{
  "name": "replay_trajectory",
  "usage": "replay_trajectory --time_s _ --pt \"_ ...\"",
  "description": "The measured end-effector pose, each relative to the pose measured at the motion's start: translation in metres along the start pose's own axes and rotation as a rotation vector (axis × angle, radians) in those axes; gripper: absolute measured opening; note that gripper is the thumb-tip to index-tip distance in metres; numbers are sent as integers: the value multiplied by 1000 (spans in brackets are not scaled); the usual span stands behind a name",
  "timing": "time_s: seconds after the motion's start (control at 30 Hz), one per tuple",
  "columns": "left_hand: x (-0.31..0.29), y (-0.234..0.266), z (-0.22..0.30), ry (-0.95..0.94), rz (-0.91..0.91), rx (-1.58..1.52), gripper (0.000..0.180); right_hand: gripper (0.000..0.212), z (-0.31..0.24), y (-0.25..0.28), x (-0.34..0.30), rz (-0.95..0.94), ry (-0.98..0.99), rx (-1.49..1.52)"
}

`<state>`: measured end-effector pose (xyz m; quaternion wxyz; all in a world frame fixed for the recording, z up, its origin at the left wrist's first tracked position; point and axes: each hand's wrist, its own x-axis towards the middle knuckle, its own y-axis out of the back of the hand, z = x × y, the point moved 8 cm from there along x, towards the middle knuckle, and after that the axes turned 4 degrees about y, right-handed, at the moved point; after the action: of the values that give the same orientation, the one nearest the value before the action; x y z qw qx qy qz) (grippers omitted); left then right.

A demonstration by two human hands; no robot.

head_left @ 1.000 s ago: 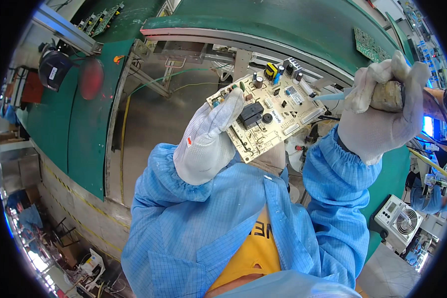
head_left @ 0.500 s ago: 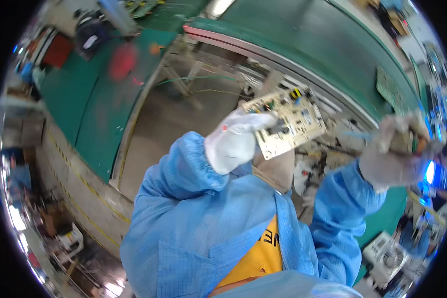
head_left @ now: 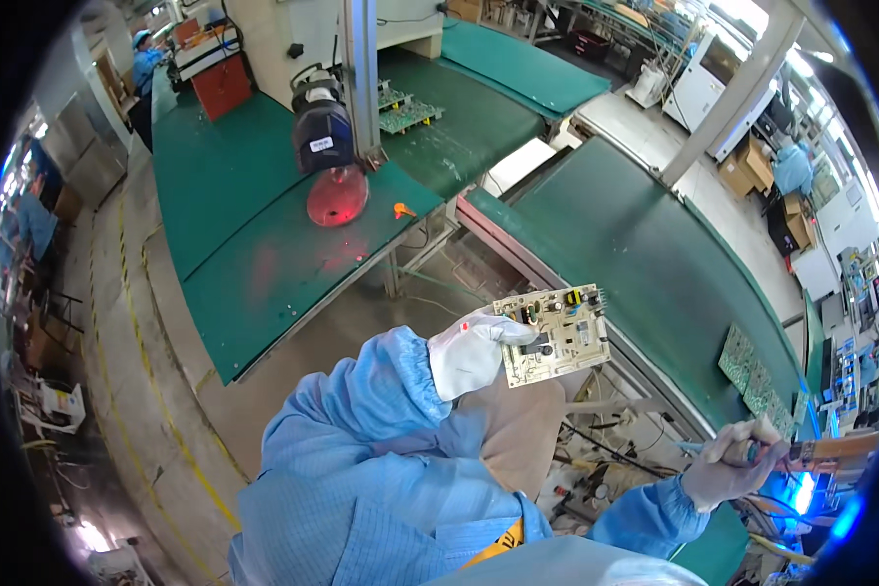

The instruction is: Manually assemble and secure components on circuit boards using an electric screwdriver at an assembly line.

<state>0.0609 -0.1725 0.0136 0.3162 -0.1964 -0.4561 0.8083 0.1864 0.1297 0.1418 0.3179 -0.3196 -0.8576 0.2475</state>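
Note:
My left hand (head_left: 471, 354), in a white glove, holds a pale circuit board (head_left: 554, 334) up in front of me, its component side with a yellow part and a black block facing me. My right hand (head_left: 731, 464), also gloved, is low at the right and closed around a slim tool with a brown handle (head_left: 830, 450), well apart from the board. Both arms wear light blue sleeves.
A green conveyor belt (head_left: 645, 244) runs diagonally behind the board, with a green circuit board (head_left: 752, 371) lying on it at the right. A green bench (head_left: 264, 244) at the left carries a black lamp (head_left: 320, 132) throwing red light. Cables lie below the belt.
The view has swung up and left. My right hand with the tool has dropped from beside the board to low at the right. The left hand still holds the board.

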Motion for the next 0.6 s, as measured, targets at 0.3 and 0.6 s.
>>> replay_trajectory --time_s 0.3,0.6 --pt "41 32 159 -594 358 627 57 54 -10 -18 5 -386 -92 22" --pt "74 139 263 -580 1075 2183 58 58 16 34 32 -381 -528 -248"
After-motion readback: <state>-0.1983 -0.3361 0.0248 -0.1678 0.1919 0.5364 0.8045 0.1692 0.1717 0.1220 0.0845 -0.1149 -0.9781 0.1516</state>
